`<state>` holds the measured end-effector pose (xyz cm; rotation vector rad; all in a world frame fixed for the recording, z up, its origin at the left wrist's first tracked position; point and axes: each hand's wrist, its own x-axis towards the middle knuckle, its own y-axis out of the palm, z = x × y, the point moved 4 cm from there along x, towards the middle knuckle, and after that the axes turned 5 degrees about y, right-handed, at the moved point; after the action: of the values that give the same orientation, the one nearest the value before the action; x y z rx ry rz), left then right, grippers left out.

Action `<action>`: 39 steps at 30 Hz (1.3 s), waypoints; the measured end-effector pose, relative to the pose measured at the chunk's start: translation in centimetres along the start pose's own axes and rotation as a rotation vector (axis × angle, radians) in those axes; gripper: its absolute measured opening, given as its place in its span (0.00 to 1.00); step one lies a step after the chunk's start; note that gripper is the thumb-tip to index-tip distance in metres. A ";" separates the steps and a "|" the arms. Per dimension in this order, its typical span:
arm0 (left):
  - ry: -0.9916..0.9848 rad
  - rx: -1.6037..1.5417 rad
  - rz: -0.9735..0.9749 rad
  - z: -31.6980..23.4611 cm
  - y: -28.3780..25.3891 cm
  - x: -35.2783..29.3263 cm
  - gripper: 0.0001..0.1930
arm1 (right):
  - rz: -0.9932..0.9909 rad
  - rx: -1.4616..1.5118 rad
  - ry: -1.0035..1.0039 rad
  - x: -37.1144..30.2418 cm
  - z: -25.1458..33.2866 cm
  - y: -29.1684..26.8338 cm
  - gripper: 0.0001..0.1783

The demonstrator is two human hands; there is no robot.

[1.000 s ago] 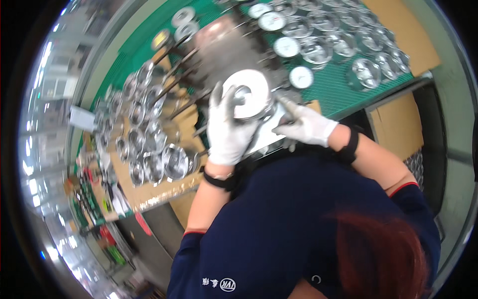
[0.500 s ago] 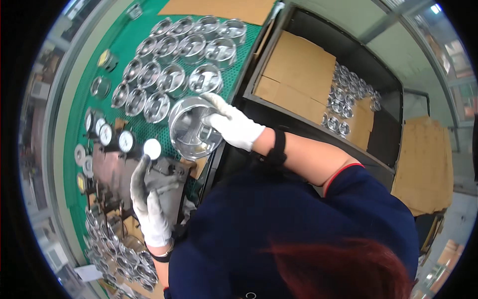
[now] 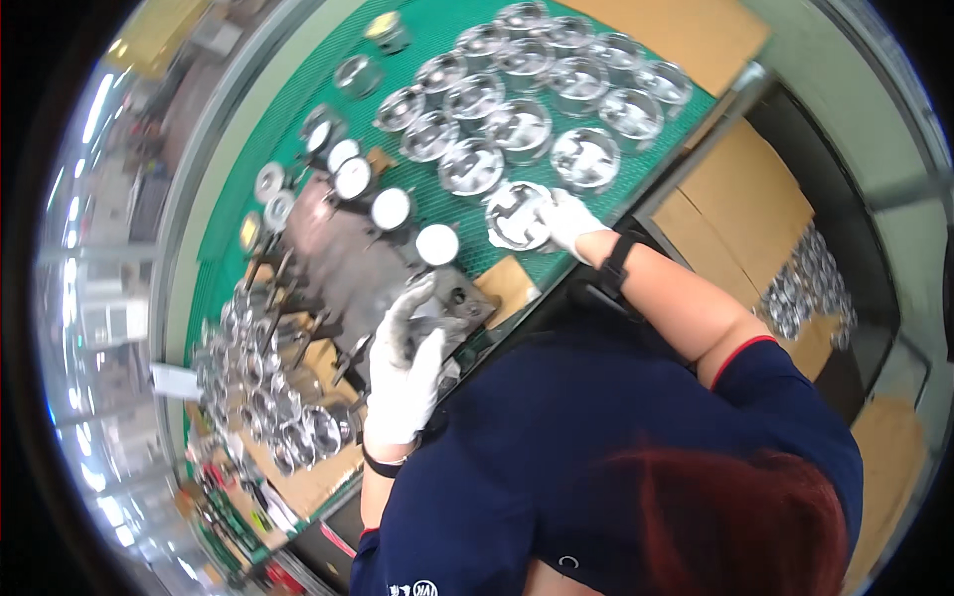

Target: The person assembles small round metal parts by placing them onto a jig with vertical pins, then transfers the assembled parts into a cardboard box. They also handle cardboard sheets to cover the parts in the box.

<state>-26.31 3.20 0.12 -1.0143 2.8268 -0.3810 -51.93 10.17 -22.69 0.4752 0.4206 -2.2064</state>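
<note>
Two white-gloved hands are seen at work over a green textured mat (image 3: 288, 119). One round, silvery, cup-shaped metal part (image 3: 517, 216) is gripped at its right rim by the right hand (image 3: 573, 223), whose fingers are hooked over the edge. This part is held at the near end of a group of similar shiny metal cups (image 3: 524, 127), just beside its closest members; whether its base is resting on the mat cannot be told.

The left hand (image 3: 399, 392) is held open, with thumb and fingers spread apart, above the near edge of a dark grey, flat metal plate (image 3: 343, 253). Along the plate's right side, a row of white-faced round dial gauges (image 3: 438, 244) is mounted, the nearest one being close to the left fingertips. To the left of the plate, more silvery metal cups (image 3: 320, 429) are crowded together on brown cardboard. Below the mat's right edge, further small metal parts (image 3: 810, 288) are contained in a dark open bin (image 3: 765, 124) lined with brown cardboard.
</note>
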 end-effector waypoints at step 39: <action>0.144 1.174 0.226 3.6 14.1 14.3 0.21 | -0.228 -0.812 -0.429 -24.4 3.3 -22.9 0.27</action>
<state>-45.19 3.86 -7.48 -0.3857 2.0838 -1.7919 -56.09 38.60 -5.21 -0.4907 1.0926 -2.0422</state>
